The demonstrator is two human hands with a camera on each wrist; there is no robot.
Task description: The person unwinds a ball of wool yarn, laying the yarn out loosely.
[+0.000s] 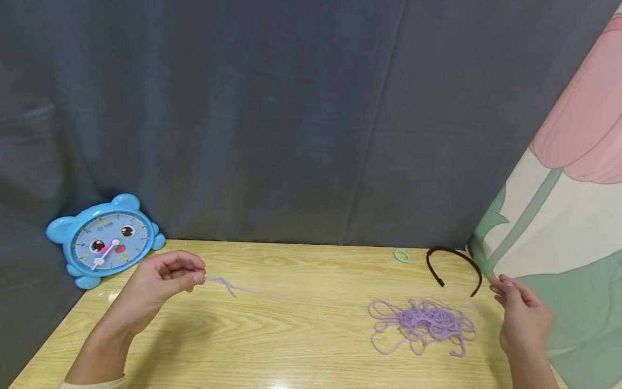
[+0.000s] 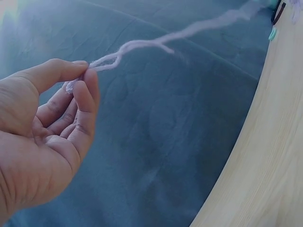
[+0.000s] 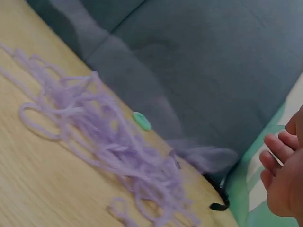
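Note:
My left hand (image 1: pixel 157 286) pinches a looped, knotted end of light purple yarn (image 2: pixel 142 43) between thumb and fingertips, above the table at the left. A short tail sticks out from the knot. From there the strand runs right across the table, faint and blurred. At the far right my right hand (image 1: pixel 525 319) is raised with its fingers loosely bent; I see nothing held in it. In the right wrist view a blurred streak of yarn ends short of that hand. Between the hands, nearer the right one, lies a loose tangled heap of purple yarn (image 1: pixel 427 321).
A blue bear-shaped toy clock (image 1: pixel 109 243) leans at the back left against the dark curtain (image 1: pixel 272 119). Toward the back right of the wooden table (image 1: pixel 291 335) lie a green ring (image 1: pixel 401 255) and a dark headband (image 1: pixel 457 250). A tulip-patterned cloth (image 1: pixel 573 227) hangs at the right.

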